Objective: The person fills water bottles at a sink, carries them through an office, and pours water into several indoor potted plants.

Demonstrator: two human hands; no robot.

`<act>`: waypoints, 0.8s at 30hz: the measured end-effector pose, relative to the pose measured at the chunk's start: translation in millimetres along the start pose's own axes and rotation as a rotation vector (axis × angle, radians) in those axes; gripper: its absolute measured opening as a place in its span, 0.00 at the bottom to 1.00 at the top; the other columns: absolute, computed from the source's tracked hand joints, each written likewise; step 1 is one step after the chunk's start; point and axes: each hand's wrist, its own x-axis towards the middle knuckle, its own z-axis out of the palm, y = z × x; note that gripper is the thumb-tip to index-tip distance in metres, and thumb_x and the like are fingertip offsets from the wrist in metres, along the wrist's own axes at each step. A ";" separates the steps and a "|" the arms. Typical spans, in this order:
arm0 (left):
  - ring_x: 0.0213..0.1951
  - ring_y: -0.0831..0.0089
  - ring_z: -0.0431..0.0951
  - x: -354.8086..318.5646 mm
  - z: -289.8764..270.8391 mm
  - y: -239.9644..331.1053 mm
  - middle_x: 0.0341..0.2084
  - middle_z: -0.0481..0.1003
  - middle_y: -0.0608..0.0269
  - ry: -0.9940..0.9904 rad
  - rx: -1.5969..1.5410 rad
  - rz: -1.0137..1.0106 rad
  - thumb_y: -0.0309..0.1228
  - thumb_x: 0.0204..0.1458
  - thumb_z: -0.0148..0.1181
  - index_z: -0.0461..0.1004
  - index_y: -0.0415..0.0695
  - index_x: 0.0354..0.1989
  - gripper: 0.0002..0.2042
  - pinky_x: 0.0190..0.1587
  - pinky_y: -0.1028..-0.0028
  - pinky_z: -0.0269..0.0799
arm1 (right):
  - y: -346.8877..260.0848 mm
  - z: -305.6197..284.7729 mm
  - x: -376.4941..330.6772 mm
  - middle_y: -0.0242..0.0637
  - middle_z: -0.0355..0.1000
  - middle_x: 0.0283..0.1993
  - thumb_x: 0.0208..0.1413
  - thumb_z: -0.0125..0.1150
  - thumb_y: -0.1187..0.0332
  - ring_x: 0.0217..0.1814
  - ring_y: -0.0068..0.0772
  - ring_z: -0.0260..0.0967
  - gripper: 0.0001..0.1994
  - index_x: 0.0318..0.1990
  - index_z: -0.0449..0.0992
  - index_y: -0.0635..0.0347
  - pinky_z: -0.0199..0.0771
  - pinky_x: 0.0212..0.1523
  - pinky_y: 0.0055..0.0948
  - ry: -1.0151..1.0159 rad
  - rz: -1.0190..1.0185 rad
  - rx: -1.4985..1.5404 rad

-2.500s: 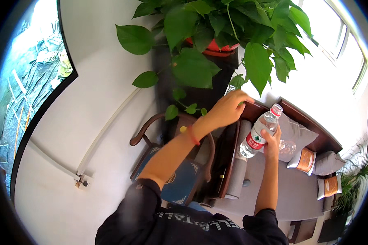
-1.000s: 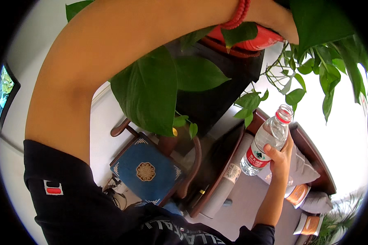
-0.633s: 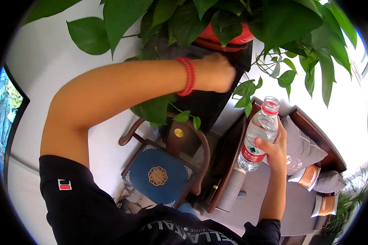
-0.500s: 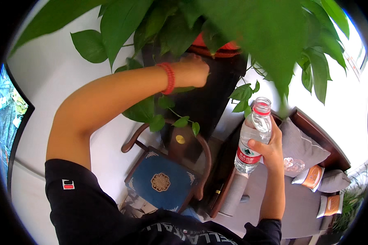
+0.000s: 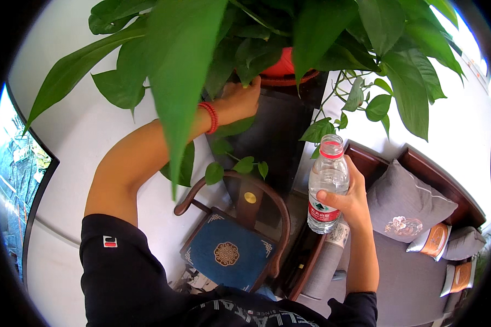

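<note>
My right hand [image 5: 348,193] is wrapped round a clear plastic water bottle [image 5: 333,177] with a red and white label. The bottle stands nearly upright, its mouth uncapped, with a red ring at the neck. My left hand [image 5: 237,102], with a red bead bracelet at the wrist, is closed among the leaves beside a red flowerpot [image 5: 281,62]. Whatever its curled fingers hold, if anything, does not show. The broad leaves of a green potted plant [image 5: 322,32] hang over the pot and partly hide my left forearm.
The pot rests on a tall black stand [image 5: 278,125]. Below is a wooden armchair [image 5: 281,218] with a blue seat cushion [image 5: 229,250]. To the right is a wood-framed sofa [image 5: 398,278] with grey cushions [image 5: 414,199]. A white wall [image 5: 54,180] runs along the left.
The view has shifted, and the leaves show differently. My left hand has moved slightly left, and the bottle in my right hand appears a little farther left too.
</note>
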 end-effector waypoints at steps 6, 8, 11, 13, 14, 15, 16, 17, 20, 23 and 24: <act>0.42 0.55 0.72 -28.0 -41.4 3.2 0.39 0.71 0.48 0.031 -0.275 -0.050 0.36 0.54 0.48 0.64 0.39 0.48 0.16 0.47 0.61 0.65 | 0.0 -2.8 -0.7 0.34 0.71 0.37 0.29 0.72 0.63 0.39 0.24 0.67 0.31 0.45 0.69 0.64 0.64 0.45 0.24 0.013 -0.020 -0.033; 0.41 0.60 0.72 -36.5 -32.3 -15.8 0.39 0.71 0.51 0.238 -0.516 0.009 0.38 0.54 0.50 0.67 0.39 0.46 0.16 0.48 0.65 0.65 | -4.4 1.2 2.0 0.34 0.71 0.37 0.29 0.71 0.64 0.39 0.24 0.67 0.30 0.45 0.69 0.64 0.64 0.45 0.24 -0.001 -0.033 -0.036; 0.39 0.65 0.72 -49.3 -66.2 -8.9 0.37 0.72 0.57 0.398 -0.652 0.125 0.40 0.53 0.52 0.69 0.40 0.43 0.16 0.46 0.70 0.66 | -12.0 4.1 10.5 0.34 0.71 0.37 0.30 0.71 0.65 0.39 0.25 0.67 0.29 0.45 0.69 0.64 0.65 0.45 0.24 -0.006 -0.035 -0.051; 0.38 0.72 0.73 -55.5 -93.9 -19.2 0.34 0.74 0.60 0.353 -0.648 0.273 0.40 0.54 0.51 0.71 0.39 0.41 0.16 0.39 0.73 0.69 | -19.4 11.2 20.3 0.35 0.71 0.37 0.31 0.71 0.65 0.39 0.25 0.67 0.28 0.44 0.69 0.64 0.65 0.45 0.25 -0.038 -0.052 -0.059; 0.36 0.74 0.73 -60.9 -100.5 -28.8 0.34 0.74 0.61 0.231 -0.773 0.312 0.39 0.54 0.51 0.71 0.39 0.40 0.15 0.37 0.75 0.69 | -20.5 15.3 24.4 0.34 0.71 0.36 0.31 0.71 0.65 0.39 0.25 0.67 0.28 0.44 0.69 0.64 0.66 0.45 0.25 -0.053 -0.057 -0.047; 0.35 0.75 0.73 -67.2 -108.2 -37.6 0.33 0.74 0.62 0.107 -0.895 0.350 0.39 0.54 0.51 0.72 0.39 0.40 0.14 0.35 0.76 0.69 | -20.5 19.9 29.2 0.34 0.71 0.36 0.32 0.71 0.65 0.39 0.25 0.68 0.27 0.44 0.69 0.64 0.66 0.45 0.25 -0.068 -0.062 -0.034; 0.34 0.77 0.73 -78.2 -120.1 -40.7 0.32 0.74 0.63 -0.006 -0.888 0.348 0.38 0.54 0.51 0.72 0.40 0.38 0.13 0.34 0.77 0.69 | -22.4 23.0 34.1 0.34 0.71 0.36 0.32 0.71 0.65 0.39 0.25 0.68 0.27 0.43 0.69 0.64 0.66 0.45 0.25 -0.082 -0.071 -0.031; 0.33 0.78 0.73 -82.8 -127.2 -39.0 0.31 0.74 0.64 -0.140 -0.874 0.338 0.37 0.54 0.50 0.73 0.41 0.37 0.12 0.33 0.79 0.68 | -23.6 22.4 38.2 0.34 0.72 0.36 0.33 0.71 0.65 0.39 0.25 0.68 0.27 0.43 0.69 0.64 0.66 0.44 0.26 -0.094 -0.075 -0.067; 0.30 0.81 0.73 -104.0 -163.7 -21.8 0.28 0.74 0.67 -0.278 -0.943 0.268 0.35 0.54 0.48 0.74 0.42 0.33 0.11 0.31 0.82 0.67 | -34.4 28.8 44.3 0.34 0.72 0.37 0.33 0.70 0.66 0.39 0.25 0.68 0.26 0.43 0.70 0.63 0.67 0.44 0.26 -0.112 -0.091 -0.085; 0.30 0.81 0.73 -104.6 -176.2 -20.4 0.28 0.74 0.67 -0.024 -1.095 0.273 0.33 0.54 0.49 0.74 0.42 0.33 0.10 0.32 0.82 0.68 | -46.1 40.4 47.8 0.34 0.72 0.36 0.34 0.70 0.66 0.39 0.24 0.68 0.25 0.43 0.70 0.63 0.67 0.44 0.25 -0.126 -0.124 -0.102; 0.30 0.82 0.73 -100.5 -177.5 -19.8 0.27 0.73 0.68 0.058 -1.165 0.302 0.33 0.54 0.49 0.73 0.42 0.33 0.09 0.32 0.83 0.67 | -50.3 43.9 49.1 0.35 0.72 0.36 0.34 0.70 0.67 0.39 0.24 0.68 0.25 0.43 0.70 0.63 0.67 0.44 0.25 -0.130 -0.137 -0.111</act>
